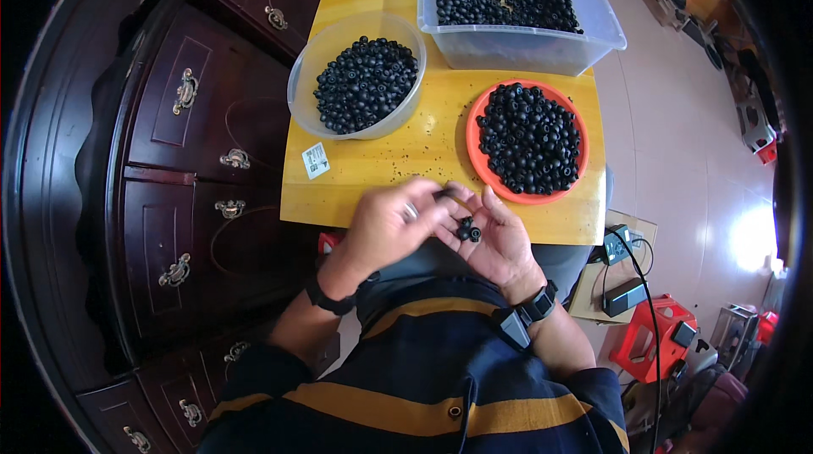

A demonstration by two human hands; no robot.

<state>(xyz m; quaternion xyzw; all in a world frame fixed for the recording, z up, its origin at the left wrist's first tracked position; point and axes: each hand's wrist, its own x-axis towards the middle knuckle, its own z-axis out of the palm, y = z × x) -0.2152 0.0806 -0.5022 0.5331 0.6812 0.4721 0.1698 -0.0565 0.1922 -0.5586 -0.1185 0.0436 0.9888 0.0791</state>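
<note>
Black beads (468, 234) at near edge of worktop (339, 200)

Cupping a few in the upturned right hand (500, 244), with thumb spread from fingers. Holding left hand (385, 221) just beside; cannot tell, through blur, whether clamped on a dark piece (445, 193).

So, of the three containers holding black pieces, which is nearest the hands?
The round orange-red dish, just beyond the right hand. It is the only red one; the translucent round bowl and translucent rectangular bin stand farther off.

My shirt (415, 359) is navy with mustard stripes; the beads (529, 139) are black, the plate (535, 197) orange-red, the tabletop (339, 196) yellow.
</note>
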